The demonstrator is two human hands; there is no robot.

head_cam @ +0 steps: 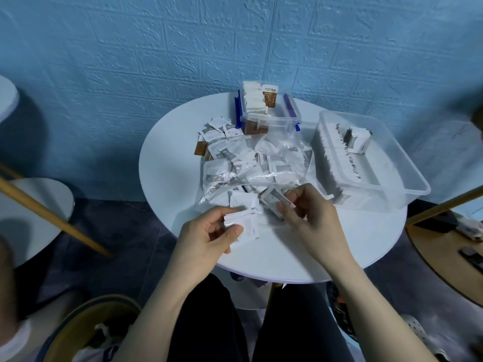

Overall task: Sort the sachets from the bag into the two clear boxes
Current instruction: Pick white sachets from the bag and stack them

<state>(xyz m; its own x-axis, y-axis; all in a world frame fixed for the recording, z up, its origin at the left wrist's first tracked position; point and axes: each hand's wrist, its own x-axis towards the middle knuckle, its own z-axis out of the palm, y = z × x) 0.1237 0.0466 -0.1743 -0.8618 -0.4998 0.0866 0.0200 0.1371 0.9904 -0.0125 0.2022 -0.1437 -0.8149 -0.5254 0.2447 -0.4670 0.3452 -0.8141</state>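
I see a small stack of white paper sugar sachets [241,222] pinched in my left hand [209,235], at the near edge of the crumpled clear plastic bag [251,163] of mixed sachets. My right hand [309,214] grips a grey-and-white sachet [277,202] just right of that stack. Behind the bag: small clear box with blue latches [269,113], brown-and-white sachets upright inside. Right of the bag: large clear plastic tub [366,163] with white sachets in rows. All on a round white table [287,257].
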